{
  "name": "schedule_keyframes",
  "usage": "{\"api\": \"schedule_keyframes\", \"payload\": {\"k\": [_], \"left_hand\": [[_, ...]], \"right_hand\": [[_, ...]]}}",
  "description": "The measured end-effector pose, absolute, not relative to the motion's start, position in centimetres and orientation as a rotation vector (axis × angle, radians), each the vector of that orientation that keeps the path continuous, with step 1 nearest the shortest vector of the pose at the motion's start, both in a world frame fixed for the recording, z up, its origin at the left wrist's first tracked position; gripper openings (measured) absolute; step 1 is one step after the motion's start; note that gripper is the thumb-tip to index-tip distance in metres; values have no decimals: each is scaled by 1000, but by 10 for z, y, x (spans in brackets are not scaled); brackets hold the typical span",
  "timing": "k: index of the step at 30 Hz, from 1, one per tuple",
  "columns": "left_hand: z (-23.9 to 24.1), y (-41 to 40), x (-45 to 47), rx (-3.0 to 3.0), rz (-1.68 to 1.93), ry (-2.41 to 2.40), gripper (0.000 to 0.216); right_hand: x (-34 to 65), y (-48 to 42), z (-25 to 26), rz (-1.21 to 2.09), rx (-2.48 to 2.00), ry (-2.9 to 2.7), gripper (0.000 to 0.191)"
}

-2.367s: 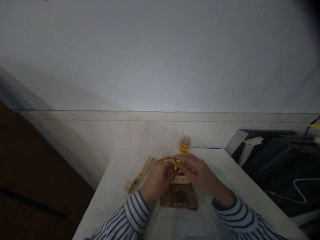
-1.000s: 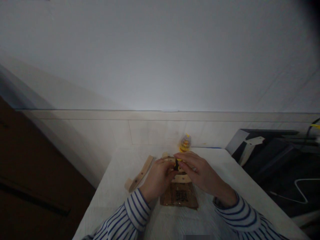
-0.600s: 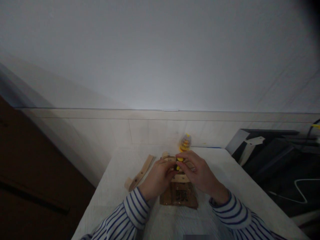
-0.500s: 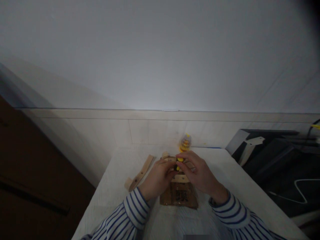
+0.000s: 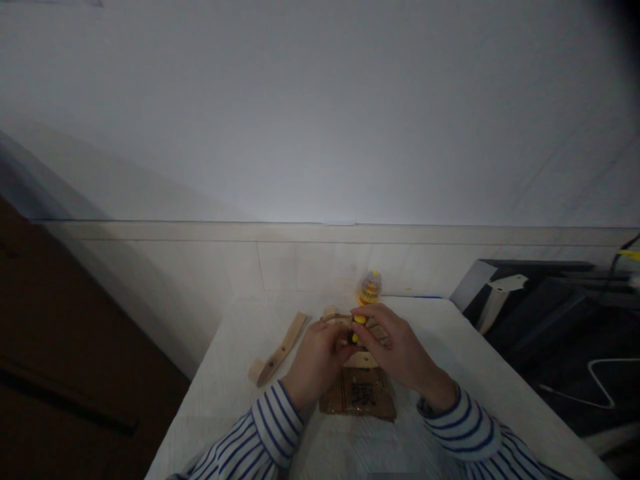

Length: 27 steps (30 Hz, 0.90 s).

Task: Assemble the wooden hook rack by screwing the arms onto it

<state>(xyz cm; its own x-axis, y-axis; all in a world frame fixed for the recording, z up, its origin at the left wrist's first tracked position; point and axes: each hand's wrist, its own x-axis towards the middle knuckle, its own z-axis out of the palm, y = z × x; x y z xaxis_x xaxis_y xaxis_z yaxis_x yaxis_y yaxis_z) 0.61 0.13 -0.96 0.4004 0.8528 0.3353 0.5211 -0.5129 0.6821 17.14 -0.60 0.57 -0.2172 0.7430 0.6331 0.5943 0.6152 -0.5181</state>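
Note:
My left hand (image 5: 320,353) and my right hand (image 5: 400,343) meet over the middle of the table, both closed in a pinch. Between their fingertips is a small yellow and black piece (image 5: 359,320), perhaps part of a screwdriver; the fingers cover much of it. Under and in front of the hands lies a brown packet (image 5: 357,393) with a dark printed character. A pale wooden strip with holes (image 5: 367,360) rests across its upper part, partly hidden by my hands. Left of my left hand is a longer wooden piece with dark holes (image 5: 283,348).
A yellow cone-shaped container with a clear cover (image 5: 370,288) stands at the table's back edge, just beyond my hands. The white-covered table (image 5: 210,400) meets a pale wall (image 5: 200,267). Dark flat items (image 5: 550,320) lean at the right; a dark brown piece of furniture (image 5: 75,347) is at the left.
The hands stay together around the yellow and black piece, with slight finger movement. My left wrist has shifted a little to the right. The view has tilted very slightly.

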Motion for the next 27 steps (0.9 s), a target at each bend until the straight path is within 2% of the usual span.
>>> {"api": "schedule_keyframes", "payload": {"k": [7,12,27], "left_hand": [[-11,2,5,2235,899,1189,16],[-6,0,5,2253,872,1167,10],[-13,4,1,2293,809,981,27]], "right_hand": [[178,-11,16,240,-1033,-2016,31],[180,-12,21,261,-1021,-2106,25],[177,-5,3,237,-1072,-1942,12]]}}
